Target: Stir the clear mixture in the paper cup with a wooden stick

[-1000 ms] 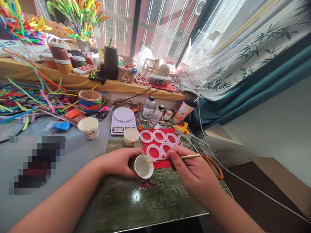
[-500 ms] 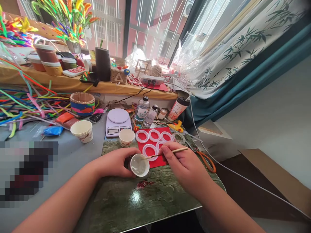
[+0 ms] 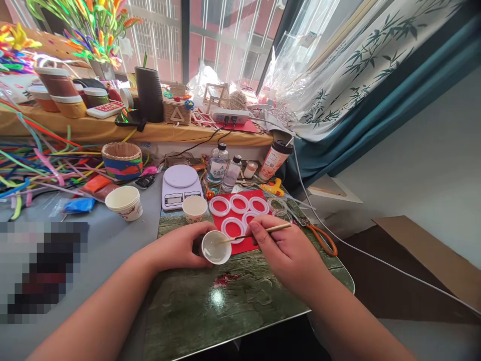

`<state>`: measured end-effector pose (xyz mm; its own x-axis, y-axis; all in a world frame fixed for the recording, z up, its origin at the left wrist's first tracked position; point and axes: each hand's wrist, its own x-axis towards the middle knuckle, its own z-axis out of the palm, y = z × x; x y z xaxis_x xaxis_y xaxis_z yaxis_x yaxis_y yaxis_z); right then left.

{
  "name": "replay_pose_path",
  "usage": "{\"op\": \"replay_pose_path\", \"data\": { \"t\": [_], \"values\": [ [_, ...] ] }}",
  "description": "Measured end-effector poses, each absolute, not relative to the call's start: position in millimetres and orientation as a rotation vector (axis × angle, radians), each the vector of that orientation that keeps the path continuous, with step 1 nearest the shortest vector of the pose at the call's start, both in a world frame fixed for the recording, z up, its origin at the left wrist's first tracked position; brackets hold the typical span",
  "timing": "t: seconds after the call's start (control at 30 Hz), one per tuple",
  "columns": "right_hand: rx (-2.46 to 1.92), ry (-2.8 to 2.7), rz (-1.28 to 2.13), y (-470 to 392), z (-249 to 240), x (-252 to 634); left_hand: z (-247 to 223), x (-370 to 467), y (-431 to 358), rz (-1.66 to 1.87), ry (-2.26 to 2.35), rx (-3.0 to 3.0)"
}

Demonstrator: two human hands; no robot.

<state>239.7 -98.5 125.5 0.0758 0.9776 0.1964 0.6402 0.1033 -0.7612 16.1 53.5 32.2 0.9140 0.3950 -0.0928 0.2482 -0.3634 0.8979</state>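
Right grip (image 3: 281, 246) pinches stick (image 3: 278, 227); long axis slopes down-left into cup (image 3: 217, 261), frame centre. Left grip (image 3: 183, 246), nearer cup, curls around it.

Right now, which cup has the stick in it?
The held cup, in the left hand; the single cup by the scale and stacked cups show none.

The label (image 3: 216, 171) on the bottle (image 3: 219, 156) bears a letter "A" beside Chinese characters too small to read. The box (image 3: 178, 114) carries a triangle outline. Print on the tall cup (image 3: 272, 163) and stacked cups (image 3: 128, 206) is too blurred to read.
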Motion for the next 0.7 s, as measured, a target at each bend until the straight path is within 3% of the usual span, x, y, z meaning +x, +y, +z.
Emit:
{"op": "replay_pose_path", "data": {
  "t": [0.7],
  "values": [
    [-1.626,-1.625,0.6,-98,122,233,28,15,56,0.151,0.446,1.861]
  ]
}}
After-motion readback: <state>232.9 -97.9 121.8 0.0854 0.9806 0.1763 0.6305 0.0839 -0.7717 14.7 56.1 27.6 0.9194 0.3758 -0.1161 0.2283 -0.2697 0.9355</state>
